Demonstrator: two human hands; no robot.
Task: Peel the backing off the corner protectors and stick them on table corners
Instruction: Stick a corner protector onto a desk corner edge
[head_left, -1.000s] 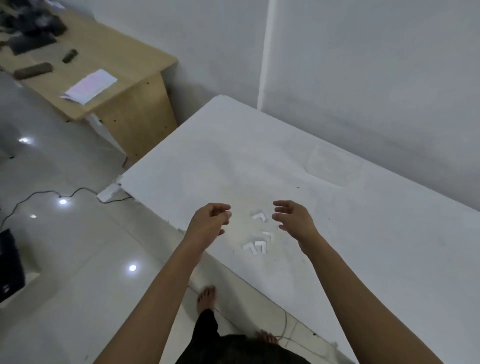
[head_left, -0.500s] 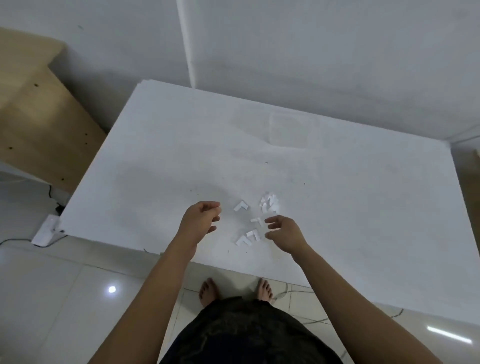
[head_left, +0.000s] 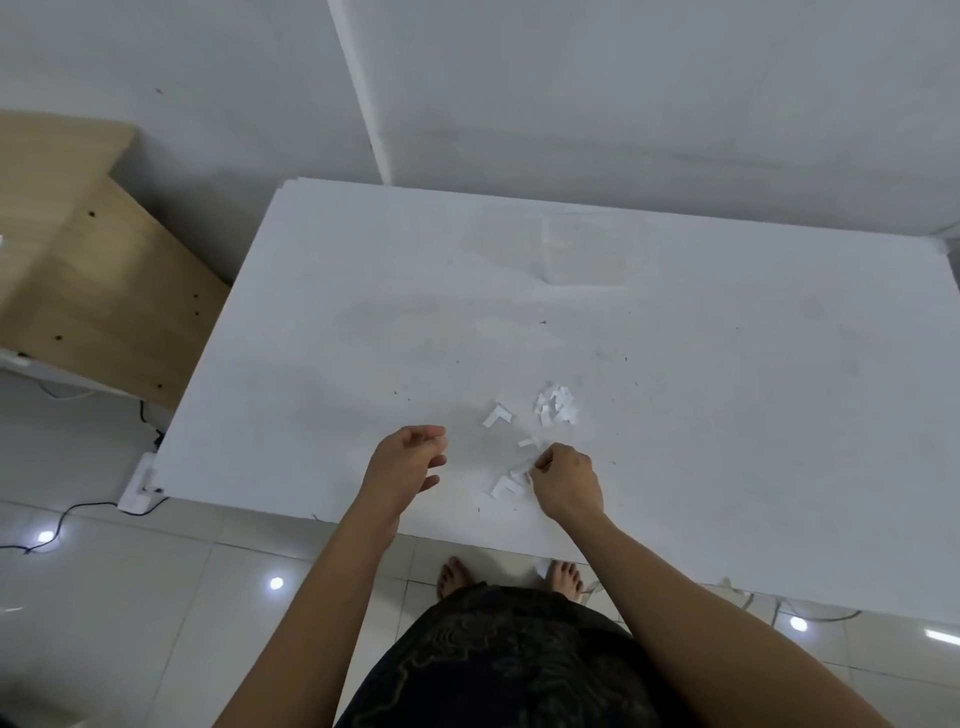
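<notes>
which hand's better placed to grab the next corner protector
Right. The right hand has its fingers down at the near protectors, while the left hand hovers off to the side, away from them.

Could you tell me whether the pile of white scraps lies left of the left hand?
No, the pile of scraps lies right of the left hand, beyond the right hand.

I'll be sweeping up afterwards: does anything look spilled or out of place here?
A small white scrap lies on the floor by the right foot, below the table's near edge; it looks dropped. A loose pile of white strips sits on the table beyond the protectors. Nothing looks damaged.
</notes>
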